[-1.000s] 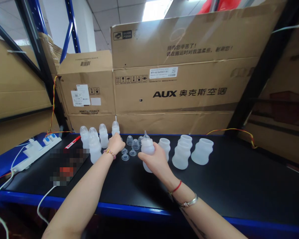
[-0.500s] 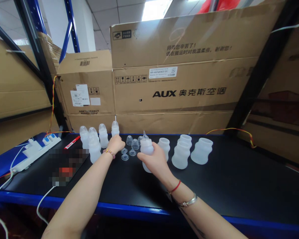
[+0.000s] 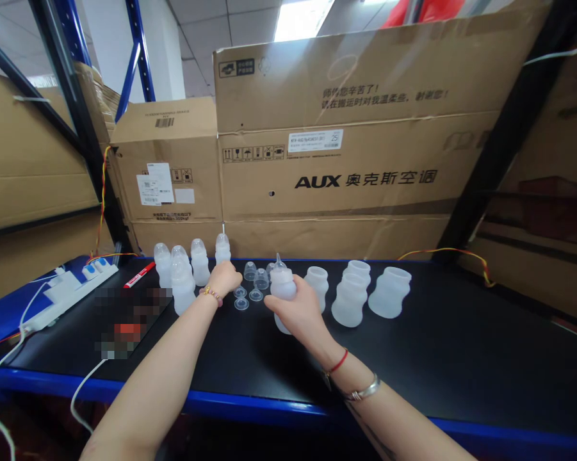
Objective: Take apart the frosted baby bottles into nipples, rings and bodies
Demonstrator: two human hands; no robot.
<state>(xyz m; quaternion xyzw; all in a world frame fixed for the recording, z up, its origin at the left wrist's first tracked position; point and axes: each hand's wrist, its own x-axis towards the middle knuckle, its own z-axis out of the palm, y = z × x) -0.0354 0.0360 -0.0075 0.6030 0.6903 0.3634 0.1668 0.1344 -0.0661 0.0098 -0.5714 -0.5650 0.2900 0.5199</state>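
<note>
My right hand [image 3: 303, 306] is wrapped round a frosted baby bottle [image 3: 283, 289], which stands upright with a clear nipple on top. Over to the left, my left hand [image 3: 225, 277] is closed, and its fingertips are turned away from view, so whatever it may hold is hidden. Right of that hand lie several clear nipples [image 3: 241, 303] and, just behind them, several clear dome caps [image 3: 260, 279]. A capped bottle [image 3: 223, 248] stands behind my left hand, its lower part covered by the hand. More capped bottles [image 3: 182, 289] are grouped to the left.
Several open, wavy-sided bottle bodies [image 3: 349, 299] stand on the black tabletop [image 3: 427, 371] at right. At left lie a red marker [image 3: 139, 274], a blurred-out flat device [image 3: 132, 323] with a white cable, and a power strip [image 3: 72, 291]. Large cardboard [image 3: 365, 153] walls the back.
Almost nothing differs. Both hands hold the same places, and the bottle in my right hand stays upright; the view has shifted very slightly.
</note>
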